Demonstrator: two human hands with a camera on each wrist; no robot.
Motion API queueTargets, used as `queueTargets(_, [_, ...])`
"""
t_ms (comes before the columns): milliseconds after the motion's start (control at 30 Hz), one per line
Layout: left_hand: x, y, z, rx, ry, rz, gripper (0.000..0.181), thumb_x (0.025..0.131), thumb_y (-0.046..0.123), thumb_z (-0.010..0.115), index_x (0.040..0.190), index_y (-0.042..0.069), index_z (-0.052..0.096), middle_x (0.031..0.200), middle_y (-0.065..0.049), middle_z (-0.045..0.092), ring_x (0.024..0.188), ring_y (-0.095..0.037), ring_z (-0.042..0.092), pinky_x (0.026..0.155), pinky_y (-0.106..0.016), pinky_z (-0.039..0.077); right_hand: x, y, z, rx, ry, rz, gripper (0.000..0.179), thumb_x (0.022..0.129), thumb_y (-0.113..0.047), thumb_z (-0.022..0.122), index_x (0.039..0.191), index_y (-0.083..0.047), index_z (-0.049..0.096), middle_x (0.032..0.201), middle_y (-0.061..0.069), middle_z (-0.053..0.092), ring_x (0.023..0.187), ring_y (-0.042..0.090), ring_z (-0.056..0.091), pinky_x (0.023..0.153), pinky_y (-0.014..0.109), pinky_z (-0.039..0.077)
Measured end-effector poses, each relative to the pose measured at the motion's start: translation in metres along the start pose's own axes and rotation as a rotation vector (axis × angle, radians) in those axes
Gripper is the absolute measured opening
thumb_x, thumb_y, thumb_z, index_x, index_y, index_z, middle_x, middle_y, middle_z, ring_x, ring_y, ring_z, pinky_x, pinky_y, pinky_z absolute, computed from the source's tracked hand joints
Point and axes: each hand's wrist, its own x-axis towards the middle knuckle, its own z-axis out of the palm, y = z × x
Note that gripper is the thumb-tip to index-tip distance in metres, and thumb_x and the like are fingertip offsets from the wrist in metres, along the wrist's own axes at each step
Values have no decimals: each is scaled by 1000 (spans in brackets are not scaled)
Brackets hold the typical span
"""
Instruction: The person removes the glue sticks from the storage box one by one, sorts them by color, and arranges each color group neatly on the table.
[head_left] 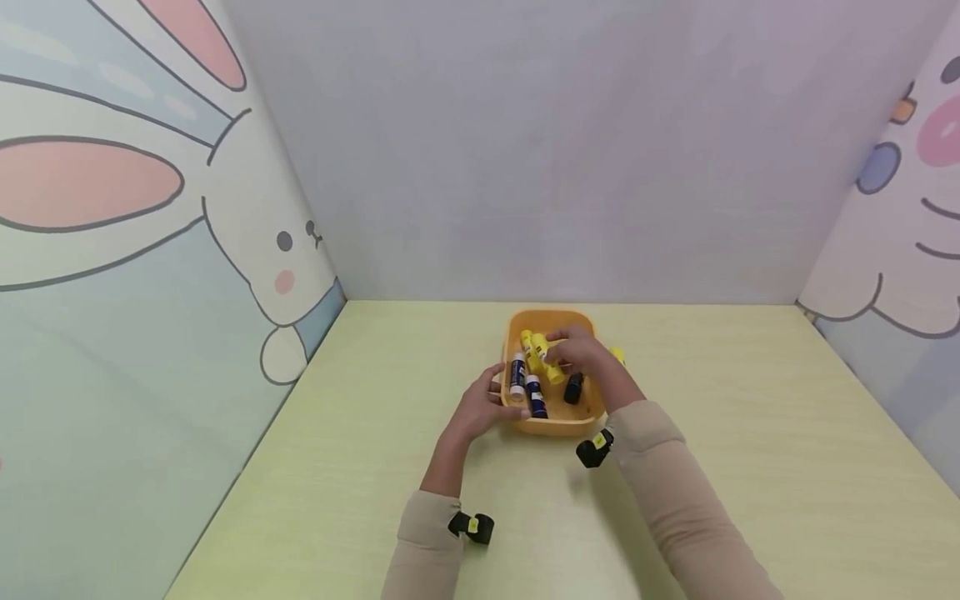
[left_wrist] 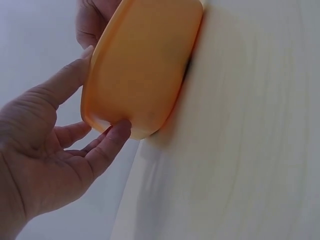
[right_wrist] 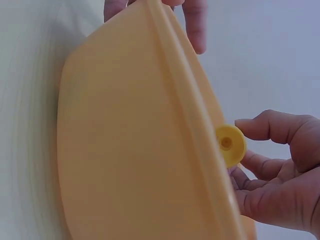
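An orange plastic basket (head_left: 551, 427) on the table holds several glue sticks. My left hand (head_left: 480, 406) grips its left side, thumb over the rim and fingertips against the outer wall (left_wrist: 145, 65). Over the basket's inside, my right hand (head_left: 579, 350) pinches a yellow glue stick (right_wrist: 231, 145) between thumb and fingers. The round end of that stick faces the right wrist camera, close to the rim. Other yellow glue sticks (head_left: 527, 343) lie at the far left inside. Nearer are a white-capped blue one (head_left: 517, 377), a dark blue one (head_left: 536, 396) and a black cylinder (head_left: 573, 388).
A yellow object (head_left: 617, 354) shows just beyond the basket's right side, partly covered by my right forearm. The pale table (head_left: 420, 350) ends at a grey back wall (head_left: 540, 167). Side panels with a cartoon rabbit (head_left: 255, 242) stand left and right.
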Motion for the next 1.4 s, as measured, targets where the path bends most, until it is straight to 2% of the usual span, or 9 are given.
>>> queueTargets(133, [0, 2, 1, -8, 5, 3, 90, 69, 19, 84, 144, 17, 33, 115, -13, 53, 100, -27, 57, 81, -41, 47, -7, 1, -3, 5, -14, -24, 56, 83, -1, 60, 135, 4, 39, 108, 18, 49, 76, 22, 50, 67, 36, 47])
queueTargets(300, [0, 0, 3, -66, 9, -2, 89, 69, 16, 84, 143, 17, 34, 115, -15, 53, 100, -28, 57, 81, -41, 47, -15, 4, -8, 27, -30, -70, 56, 84, -1, 58, 136, 6, 37, 107, 18, 51, 75, 21, 52, 68, 40, 47])
queueTargets(467, [-1, 0, 3, -84, 2, -5, 90, 68, 16, 85, 142, 18, 33, 114, -15, 52, 100, -29, 57, 81, -40, 47, -27, 6, -13, 30, -43, -130, 55, 83, 2, 56, 135, 7, 37, 81, 10, 50, 59, 20, 41, 59, 39, 42])
queueTargets(567, [-1, 2, 2, -81, -13, -14, 92, 68, 17, 85, 143, 18, 32, 115, -14, 51, 100, -28, 57, 80, -40, 48, -33, 8, -16, 48, -53, -148, 55, 84, 2, 56, 136, 7, 36, 73, 8, 45, 56, 18, 37, 56, 36, 39])
queueTargets(633, [0, 3, 0, -84, -26, -17, 92, 69, 16, 84, 143, 17, 31, 115, -15, 51, 100, -28, 56, 79, -39, 48, -37, 8, -17, 70, -53, -149, 56, 85, 2, 55, 137, 7, 34, 78, 8, 47, 59, 17, 39, 57, 36, 39])
queueTargets(833, [2, 3, -2, -117, -38, -40, 85, 73, 11, 80, 143, 14, 32, 114, -17, 50, 95, -27, 57, 73, -35, 51, -47, 11, -25, 66, -24, -132, 59, 87, 0, 56, 140, 5, 31, 106, 19, 50, 70, 19, 47, 63, 38, 42])
queueTargets(967, [3, 2, -2, -160, -38, -49, 83, 72, 7, 79, 142, 12, 34, 113, -17, 49, 94, -27, 57, 73, -35, 52, -50, 15, -31, 116, -32, -117, 58, 87, 1, 55, 140, 5, 31, 112, 22, 48, 77, 19, 51, 64, 33, 45])
queueTargets(1133, [2, 3, -3, -117, -16, -37, 83, 70, 10, 80, 140, 9, 35, 112, -17, 53, 95, -27, 57, 78, -39, 49, -56, 16, -36, 157, -29, -117, 59, 87, 0, 55, 140, 6, 30, 118, 25, 46, 88, 22, 53, 68, 31, 48])
queueTargets(1400, [3, 3, -2, -70, -17, -59, 75, 73, 15, 79, 135, 3, 40, 112, -14, 54, 98, -26, 55, 85, -42, 44, -67, 16, -41, 264, -14, -114, 59, 88, 2, 53, 141, 5, 27, 123, 23, 43, 90, 20, 52, 67, 31, 47])
